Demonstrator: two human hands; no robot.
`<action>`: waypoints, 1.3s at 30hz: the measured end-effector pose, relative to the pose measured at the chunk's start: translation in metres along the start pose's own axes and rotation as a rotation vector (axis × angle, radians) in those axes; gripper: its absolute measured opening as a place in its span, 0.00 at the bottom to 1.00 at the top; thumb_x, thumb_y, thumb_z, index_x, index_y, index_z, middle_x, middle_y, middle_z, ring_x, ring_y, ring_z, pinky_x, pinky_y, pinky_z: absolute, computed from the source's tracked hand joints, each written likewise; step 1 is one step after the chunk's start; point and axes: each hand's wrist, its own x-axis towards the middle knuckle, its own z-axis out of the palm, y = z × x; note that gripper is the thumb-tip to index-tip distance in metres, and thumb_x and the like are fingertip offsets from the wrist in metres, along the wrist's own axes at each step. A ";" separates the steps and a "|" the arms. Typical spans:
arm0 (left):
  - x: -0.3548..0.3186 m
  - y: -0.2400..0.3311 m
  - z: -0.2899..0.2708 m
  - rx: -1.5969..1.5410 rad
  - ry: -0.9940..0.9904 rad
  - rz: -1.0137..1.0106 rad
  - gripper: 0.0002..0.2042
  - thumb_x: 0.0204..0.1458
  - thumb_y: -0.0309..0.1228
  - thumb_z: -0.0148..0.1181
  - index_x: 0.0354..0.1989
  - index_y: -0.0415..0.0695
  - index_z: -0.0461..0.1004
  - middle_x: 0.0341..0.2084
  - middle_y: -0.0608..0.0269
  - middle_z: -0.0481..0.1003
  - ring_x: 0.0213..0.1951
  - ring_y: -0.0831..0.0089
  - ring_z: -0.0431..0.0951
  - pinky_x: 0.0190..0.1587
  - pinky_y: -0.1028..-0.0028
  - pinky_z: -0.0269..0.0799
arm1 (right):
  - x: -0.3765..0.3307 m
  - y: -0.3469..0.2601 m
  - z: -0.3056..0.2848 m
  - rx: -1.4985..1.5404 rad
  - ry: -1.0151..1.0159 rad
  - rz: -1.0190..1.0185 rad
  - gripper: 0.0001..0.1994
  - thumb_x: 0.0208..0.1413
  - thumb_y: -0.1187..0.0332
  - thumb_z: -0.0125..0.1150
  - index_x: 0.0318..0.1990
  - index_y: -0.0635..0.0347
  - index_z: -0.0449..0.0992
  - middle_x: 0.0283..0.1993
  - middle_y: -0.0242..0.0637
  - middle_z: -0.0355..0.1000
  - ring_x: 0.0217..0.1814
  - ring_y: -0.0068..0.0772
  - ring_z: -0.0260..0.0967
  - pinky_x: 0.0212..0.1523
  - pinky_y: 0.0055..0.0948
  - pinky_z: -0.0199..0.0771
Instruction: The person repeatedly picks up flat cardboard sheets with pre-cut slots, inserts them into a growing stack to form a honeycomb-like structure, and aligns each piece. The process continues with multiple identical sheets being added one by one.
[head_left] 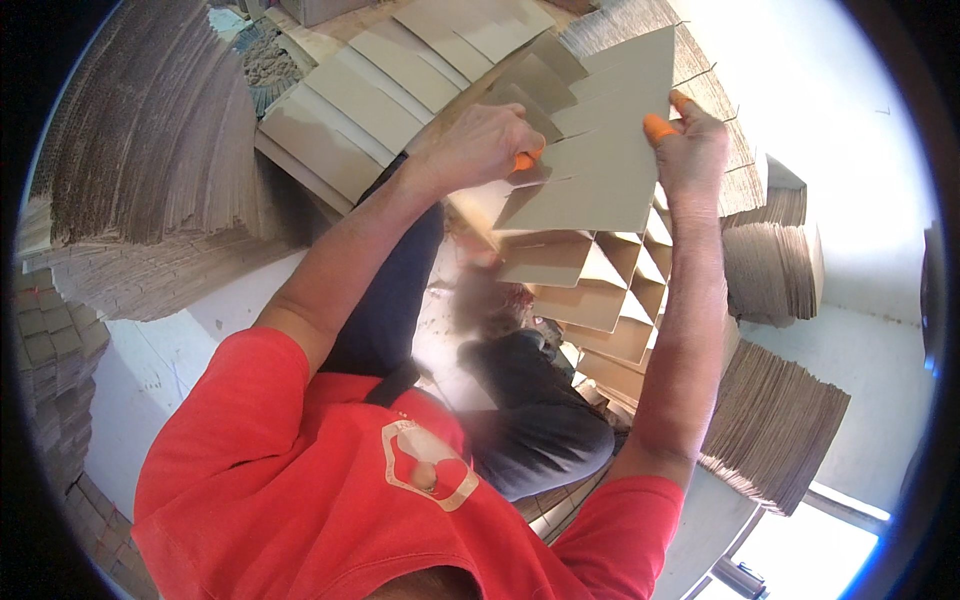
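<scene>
A slotted cardboard sheet (pixel 610 150), with slits cut in from its left edge, is held tilted in front of me. My right hand (pixel 692 150) grips its right edge, the thumb and a finger wearing orange finger covers. My left hand (pixel 485 145) is closed at the slit left side, an orange-covered finger pressed against the cardboard; exactly which strip it pinches is partly hidden. Just below the sheet is a cardboard divider grid (pixel 600 312) of crossed pieces forming open cells. Whether the sheet touches the grid I cannot tell.
Flat cardboard pieces (pixel 350 120) lie overlapped in a row beyond my left arm. Tall cardboard stacks stand at the left (pixel 140 130) and right (pixel 775 420), with another stack (pixel 770 255) beside my right forearm. My bent legs (pixel 540 420) are below the grid.
</scene>
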 end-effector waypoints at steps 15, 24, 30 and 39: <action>0.001 0.001 -0.002 0.027 -0.002 -0.011 0.04 0.43 0.27 0.64 0.27 0.45 0.76 0.21 0.60 0.70 0.34 0.62 0.75 0.35 0.61 0.72 | -0.002 0.004 0.041 0.086 -0.072 0.044 0.20 0.50 0.81 0.63 0.53 0.72 0.75 0.24 0.47 0.73 0.23 0.30 0.68 0.30 0.31 0.72; 0.007 0.007 0.001 -0.042 0.005 -0.014 0.03 0.43 0.26 0.63 0.28 0.46 0.77 0.22 0.60 0.70 0.34 0.61 0.76 0.35 0.62 0.71 | 0.025 0.008 0.031 0.233 -0.272 0.254 0.17 0.54 0.81 0.54 0.52 0.74 0.75 0.22 0.44 0.74 0.19 0.27 0.73 0.22 0.30 0.70; 0.004 -0.002 0.000 0.003 -0.009 -0.009 0.03 0.43 0.25 0.62 0.28 0.46 0.77 0.23 0.59 0.71 0.34 0.60 0.75 0.35 0.62 0.71 | -0.013 -0.043 0.000 0.062 -0.469 0.174 0.17 0.51 0.83 0.55 0.51 0.76 0.73 0.22 0.42 0.72 0.15 0.26 0.69 0.12 0.23 0.64; 0.006 -0.003 0.006 -0.012 -0.033 0.006 0.06 0.43 0.20 0.59 0.30 0.44 0.75 0.23 0.59 0.71 0.34 0.58 0.75 0.36 0.61 0.71 | -0.030 -0.035 0.015 0.159 -0.426 0.244 0.04 0.50 0.84 0.56 0.33 0.77 0.70 0.26 0.53 0.72 0.18 0.34 0.75 0.14 0.27 0.71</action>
